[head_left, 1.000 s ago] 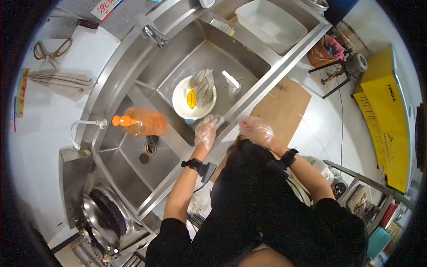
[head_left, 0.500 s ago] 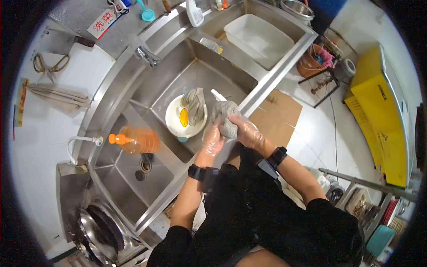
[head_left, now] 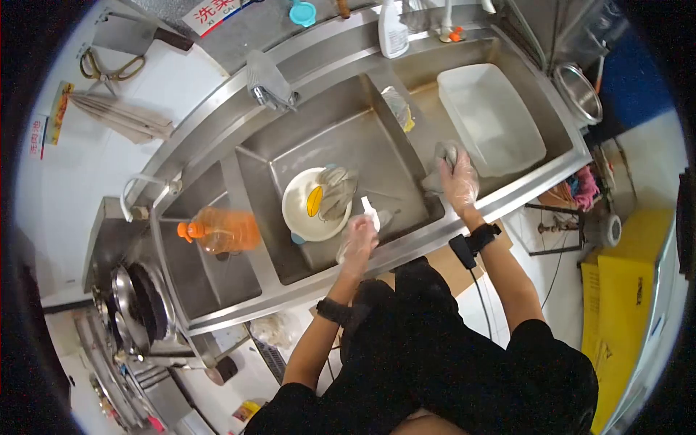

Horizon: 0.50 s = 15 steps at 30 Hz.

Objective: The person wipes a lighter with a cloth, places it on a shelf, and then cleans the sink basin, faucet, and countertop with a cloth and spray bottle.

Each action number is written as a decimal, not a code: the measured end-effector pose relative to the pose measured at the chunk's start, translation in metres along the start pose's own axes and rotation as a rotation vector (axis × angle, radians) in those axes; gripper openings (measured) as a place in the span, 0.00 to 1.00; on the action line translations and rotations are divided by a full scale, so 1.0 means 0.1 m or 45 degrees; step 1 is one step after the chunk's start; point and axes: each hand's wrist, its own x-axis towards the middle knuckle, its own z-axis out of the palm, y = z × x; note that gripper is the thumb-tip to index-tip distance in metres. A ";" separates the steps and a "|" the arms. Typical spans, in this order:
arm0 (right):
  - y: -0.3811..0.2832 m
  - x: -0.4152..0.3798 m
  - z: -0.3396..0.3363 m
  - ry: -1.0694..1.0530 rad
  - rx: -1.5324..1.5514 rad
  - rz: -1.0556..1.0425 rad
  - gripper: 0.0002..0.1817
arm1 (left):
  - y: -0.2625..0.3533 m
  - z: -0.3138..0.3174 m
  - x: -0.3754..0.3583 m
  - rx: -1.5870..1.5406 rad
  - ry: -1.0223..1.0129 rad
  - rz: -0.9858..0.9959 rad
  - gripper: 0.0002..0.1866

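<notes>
My left hand (head_left: 358, 238), in a clear plastic glove, is at the near side of the middle sink basin (head_left: 290, 138). Its fingers curl at the lower end of a white handle (head_left: 369, 210); the rest of that object is hidden. To the right, my gloved right hand (head_left: 460, 185) grips a grey cloth (head_left: 437, 180) over the divider beside the right basin. Left of my left hand stands a white bowl (head_left: 296, 212). A crumpled grey cloth (head_left: 338, 194) hangs over the bowl's right side, and a yellow oval mark (head_left: 314, 201) shows within it.
A large bottle of orange liquid (head_left: 225, 230) lies over the left basin. A white plastic tub (head_left: 493, 119) sits in the right basin. Behind are a faucet (head_left: 272, 90) and a white spray bottle (head_left: 394, 32). Woks (head_left: 134, 312) stand at the left.
My hands have parted from the grey cloth they shared. The right carried it rightward to the divider; the left went down to the white handle. The camera view has turned.
</notes>
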 end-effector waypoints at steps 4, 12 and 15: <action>0.38 0.13 0.09 -0.878 -0.709 -0.392 0.21 | -0.26 -0.28 -0.12 0.245 0.130 0.201 0.15; 0.42 0.81 0.70 -0.734 -0.627 -0.444 0.27 | -0.44 -0.45 -0.47 -0.024 0.544 -0.144 0.14; 0.46 1.25 1.05 -0.700 -0.635 -0.442 0.28 | -0.36 -0.36 -0.54 -0.096 0.660 -0.145 0.13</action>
